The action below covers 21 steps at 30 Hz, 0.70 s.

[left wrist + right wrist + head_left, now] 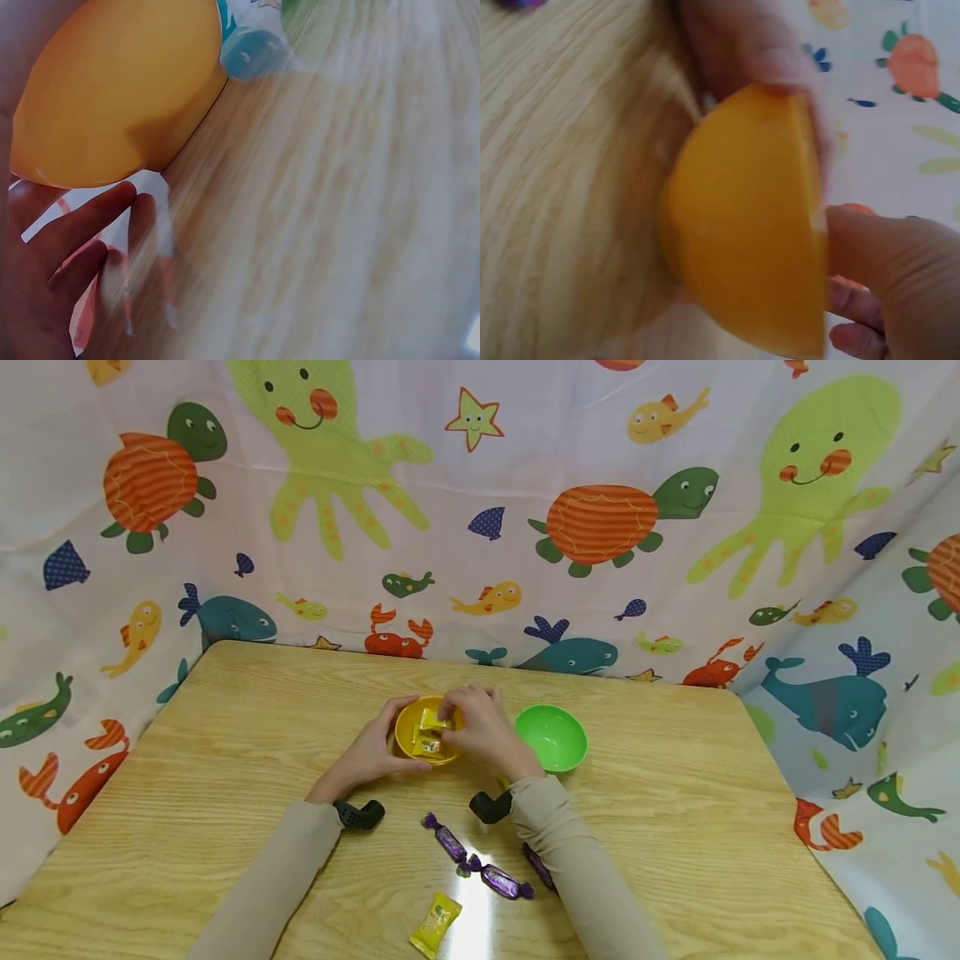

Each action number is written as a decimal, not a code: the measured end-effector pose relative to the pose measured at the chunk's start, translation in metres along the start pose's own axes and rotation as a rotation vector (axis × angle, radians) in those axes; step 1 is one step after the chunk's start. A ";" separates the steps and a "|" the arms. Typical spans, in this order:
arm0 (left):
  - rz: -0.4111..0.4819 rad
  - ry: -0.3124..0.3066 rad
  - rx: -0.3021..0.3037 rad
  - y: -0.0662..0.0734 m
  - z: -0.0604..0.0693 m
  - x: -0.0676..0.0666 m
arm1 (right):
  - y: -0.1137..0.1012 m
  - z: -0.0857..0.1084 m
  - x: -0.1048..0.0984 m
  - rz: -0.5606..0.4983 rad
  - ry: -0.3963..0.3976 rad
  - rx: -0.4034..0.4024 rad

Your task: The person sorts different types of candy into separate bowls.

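Note:
My left hand [380, 747] holds the yellow bowl [401, 745] from its left side, thumb along the near rim. In the left wrist view, fingers of the left hand [64, 247] show beneath the bowl [127, 90]. Inside lie a few yellow wrapped candies [426, 746]. Over the right rim reaches my right hand [483, 727], its thumb and fingertips at an upper yellow candy [433, 719], seemingly pinching it. From the right wrist, the bowl wall [742, 217] hides the fingertips of the right hand [900, 270] and the candies.
A green bowl [551, 737] stands right of the yellow one, beside the right wrist. Nearer lie purple wrapped candies [501, 882], one partly under the right forearm, and a yellow candy [436, 925]. A patterned curtain [450, 527] borders the wooden table [697, 810].

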<state>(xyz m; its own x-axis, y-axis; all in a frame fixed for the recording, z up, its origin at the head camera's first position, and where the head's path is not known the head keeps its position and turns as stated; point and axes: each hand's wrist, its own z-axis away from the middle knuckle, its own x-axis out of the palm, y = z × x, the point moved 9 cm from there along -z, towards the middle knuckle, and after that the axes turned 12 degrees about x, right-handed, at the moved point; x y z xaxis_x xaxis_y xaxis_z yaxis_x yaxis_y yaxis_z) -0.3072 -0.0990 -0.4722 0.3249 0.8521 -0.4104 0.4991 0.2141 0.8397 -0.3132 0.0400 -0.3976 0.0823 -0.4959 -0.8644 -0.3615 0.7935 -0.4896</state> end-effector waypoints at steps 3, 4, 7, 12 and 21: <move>-0.013 0.007 0.015 -0.003 0.000 0.002 | 0.003 -0.004 0.007 0.072 0.010 0.022; -0.015 0.007 0.014 -0.003 -0.001 0.002 | 0.003 -0.004 0.009 0.096 0.011 0.027; -0.012 0.007 0.020 -0.003 -0.001 0.003 | 0.001 -0.004 0.012 0.153 0.009 0.043; 0.004 0.009 0.027 -0.002 -0.001 0.004 | -0.002 -0.003 0.015 0.214 0.003 0.062; -0.013 0.012 0.030 -0.005 0.000 0.002 | -0.004 -0.003 0.014 0.207 0.021 0.056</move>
<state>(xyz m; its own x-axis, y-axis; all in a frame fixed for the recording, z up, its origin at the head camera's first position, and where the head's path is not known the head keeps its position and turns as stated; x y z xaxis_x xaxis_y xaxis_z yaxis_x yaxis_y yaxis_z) -0.3087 -0.0983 -0.4772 0.3088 0.8551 -0.4165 0.5271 0.2107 0.8233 -0.3133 0.0286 -0.4078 -0.0085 -0.3268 -0.9450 -0.3167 0.8973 -0.3075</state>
